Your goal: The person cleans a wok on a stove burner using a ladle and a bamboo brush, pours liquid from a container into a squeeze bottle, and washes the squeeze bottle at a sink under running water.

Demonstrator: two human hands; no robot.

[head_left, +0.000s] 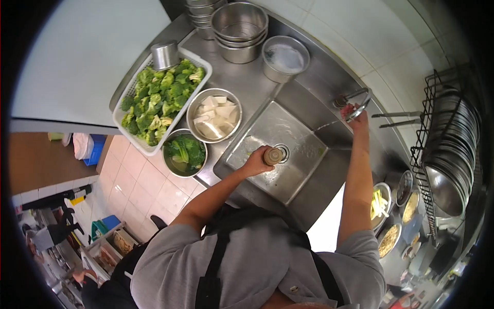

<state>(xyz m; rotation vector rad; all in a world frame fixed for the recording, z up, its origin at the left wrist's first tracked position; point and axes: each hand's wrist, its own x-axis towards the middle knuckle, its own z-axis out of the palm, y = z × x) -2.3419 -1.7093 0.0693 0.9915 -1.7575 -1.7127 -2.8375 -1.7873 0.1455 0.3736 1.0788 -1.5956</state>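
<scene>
My left hand [256, 164] is closed around a brown round-ended cylinder [273, 156], held over the sink [252, 129] close to the drain [283, 150]. I cannot make out exactly what the cylinder is. Stretched out to the far right, my right hand [357, 117] has its fingers around the tap [364, 98] at the wall. A thin stream of water [327, 124] runs from the tap side toward the basin. The sink floor is wet, with small green scraps on it.
Left of the sink stand a white basket [150, 150] of broccoli [159, 98], a bowl of white chunks [215, 116] and a pot of leafy greens [186, 152]. Behind are stacked metal pots [240, 23] and a soapy pot [285, 59]. A rack [429, 113] holds metal plates at right.
</scene>
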